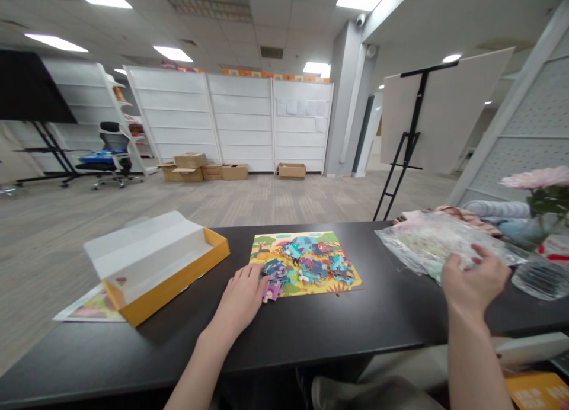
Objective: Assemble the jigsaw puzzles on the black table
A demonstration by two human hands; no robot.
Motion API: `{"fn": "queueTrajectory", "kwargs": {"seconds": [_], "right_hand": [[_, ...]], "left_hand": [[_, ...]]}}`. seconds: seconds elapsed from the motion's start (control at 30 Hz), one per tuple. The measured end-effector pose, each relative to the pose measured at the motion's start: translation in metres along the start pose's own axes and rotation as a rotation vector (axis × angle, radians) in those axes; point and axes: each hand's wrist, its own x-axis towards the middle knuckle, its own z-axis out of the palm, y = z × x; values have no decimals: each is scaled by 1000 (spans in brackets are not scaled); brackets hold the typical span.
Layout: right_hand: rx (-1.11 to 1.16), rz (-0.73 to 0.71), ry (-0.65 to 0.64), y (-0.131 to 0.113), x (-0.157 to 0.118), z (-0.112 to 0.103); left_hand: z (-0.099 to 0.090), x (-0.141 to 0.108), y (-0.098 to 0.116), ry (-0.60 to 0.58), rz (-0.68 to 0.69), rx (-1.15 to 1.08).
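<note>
A colourful puzzle board lies on the black table, with several loose jigsaw pieces heaped on it. My left hand rests palm down at the board's left edge, fingers stretched out beside a purple jigsaw piece. The fingertips reach the pieces there, and I see nothing gripped. Over on the right, my right hand hovers at the near side of a crumpled clear plastic bag. Its fingers are bent but apart, with nothing visible between them; whether they touch the plastic I cannot tell.
An open yellow-and-white box stands on the left over a printed sheet. Rolled cloths, a pink flower and a clear plastic container crowd the right end. The table's front edge runs close to me.
</note>
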Motion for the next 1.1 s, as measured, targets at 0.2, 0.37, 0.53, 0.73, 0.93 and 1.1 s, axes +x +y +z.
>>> {"fn": "queueTrajectory", "kwargs": {"seconds": [0.2,0.37,0.53,0.73,0.93,1.1], "right_hand": [[181,-102,-748,-52,-41,35],[-19,-195,-999,-93,-77,50],[-158,-226,-1029,-113,-91,50],[-275,-234,-1041,-117,-95,48],[-286,-245,-1071,-119,-96,39],[-271,-283,-1108,-118,-95,30]], "left_hand": [[13,10,-5,80,22,-214],[11,19,1,158,-70,-368],[0,22,8,130,-206,-638],[-8,19,5,126,-243,-874],[-21,7,2,99,-230,-873],[-36,-7,0,27,-203,-813]]}}
